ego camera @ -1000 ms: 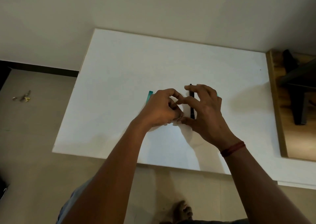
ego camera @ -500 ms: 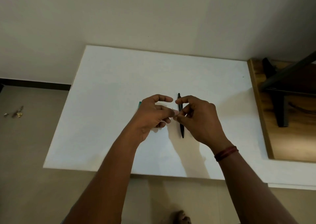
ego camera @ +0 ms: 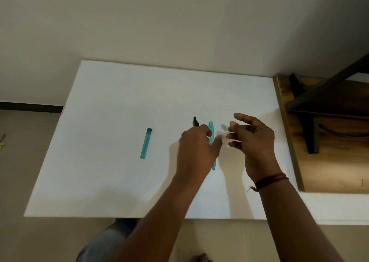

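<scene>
1. The left hand (ego camera: 196, 152) hovers over the middle of the white worktop (ego camera: 109, 181), back to the camera, forearm coming up from the lower edge of the view.
2. Its fingers are curled down and away, and its thumb (ego camera: 218, 142) juts out to the right. The underside of the grip is hidden, so I cannot tell whether it holds anything.
3. The right hand (ego camera: 255, 142) is raised just beside it, palm turned to the left, with a red thread band (ego camera: 271, 179) around the wrist.
4. The right grip is apart: its fingers (ego camera: 232, 124) are loosely curved and spread one above another, with nothing plainly pinched between them.
5. A small pale-green piece (ego camera: 223, 127), blurred, shows just beside those fingertips; I cannot tell whether it touches them.
6. A teal barrel (ego camera: 211, 129) lies on the worktop between the two hands, partly covered by the left thumb.
7. The tip of a black pen part (ego camera: 195, 121) shows just beyond the left knuckles.
8. A teal cap (ego camera: 146, 143) lies well apart to the left, alone on the worktop.
9. A wooden surface (ego camera: 329, 172) with a dark metal frame (ego camera: 311, 138) adjoins the worktop on the right.
</scene>
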